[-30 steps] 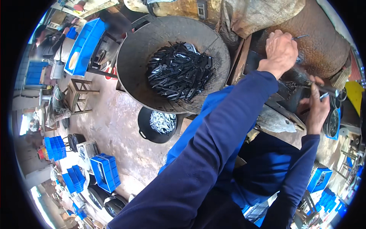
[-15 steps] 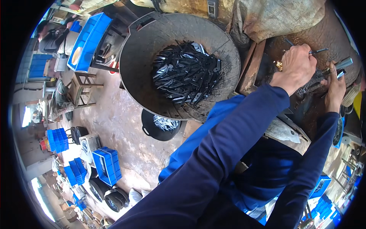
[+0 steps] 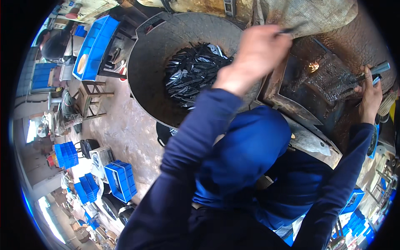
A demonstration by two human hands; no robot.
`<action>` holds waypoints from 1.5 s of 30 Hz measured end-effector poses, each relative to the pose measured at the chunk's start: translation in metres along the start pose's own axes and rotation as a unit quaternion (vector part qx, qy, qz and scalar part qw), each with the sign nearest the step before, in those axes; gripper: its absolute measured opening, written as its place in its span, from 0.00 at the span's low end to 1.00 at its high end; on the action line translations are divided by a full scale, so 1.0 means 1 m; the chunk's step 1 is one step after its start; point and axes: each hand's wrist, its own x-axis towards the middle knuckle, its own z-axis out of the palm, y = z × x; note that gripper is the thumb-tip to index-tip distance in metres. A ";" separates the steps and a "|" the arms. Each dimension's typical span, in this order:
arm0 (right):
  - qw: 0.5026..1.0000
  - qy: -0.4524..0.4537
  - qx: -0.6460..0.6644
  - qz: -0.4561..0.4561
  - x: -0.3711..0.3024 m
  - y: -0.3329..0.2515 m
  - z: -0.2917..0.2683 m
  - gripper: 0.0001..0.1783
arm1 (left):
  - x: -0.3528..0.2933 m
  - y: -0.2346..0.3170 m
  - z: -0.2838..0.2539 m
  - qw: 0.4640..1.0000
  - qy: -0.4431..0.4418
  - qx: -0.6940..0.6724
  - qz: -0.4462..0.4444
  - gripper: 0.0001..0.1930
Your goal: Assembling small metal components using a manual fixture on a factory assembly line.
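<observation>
Over the right rim of a wide dark basin (image 3: 146, 54), my left hand (image 3: 258, 56) is closed around a thin dark rod (image 3: 293, 29), which motion blurs. Dark flat metal strips (image 3: 193, 68) with a few shiny ones lie heaped in the basin, partly hidden by my left forearm. At the far right, my right hand (image 3: 369, 98) has its fingers wrapped around a shiny metal handle (image 3: 377, 68). This handle stands beside a wet, grimy machine bed (image 3: 325, 79), where a small orange glow (image 3: 313, 66) shows.
A stained sack (image 3: 312, 16) hangs above the machine. A rusty metal edge (image 3: 273, 79) separates it from the basin. Below the basin, a black tub (image 3: 161, 135) is mostly covered by my arm. Blue crates (image 3: 119, 179) and a wooden stool (image 3: 93, 100) stand left; a person (image 3: 56, 43) sits beyond.
My left hand has swung left and upward from the machine to the basin's rim, carrying the rod. The machine bed and its glow are now uncovered. My right hand stays at the handle.
</observation>
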 end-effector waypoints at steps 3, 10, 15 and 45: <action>1.000 -0.008 0.007 -0.002 0.004 0.003 -0.002 0.20 | -0.022 -0.048 -0.075 0.981 -0.004 0.142 -0.131 0.16; 1.000 -0.021 0.012 0.004 0.006 0.003 -0.002 0.22 | -0.047 -0.214 -0.177 0.922 0.004 0.289 -0.258 0.21; 1.000 -0.021 -0.005 -0.002 0.003 0.003 -0.001 0.22 | -0.048 -0.260 -0.171 0.898 -0.027 0.385 -0.210 0.30; 0.999 -0.010 -0.038 -0.021 0.003 0.004 -0.003 0.21 | -0.011 -0.298 -0.165 0.914 -0.154 0.331 -0.178 0.24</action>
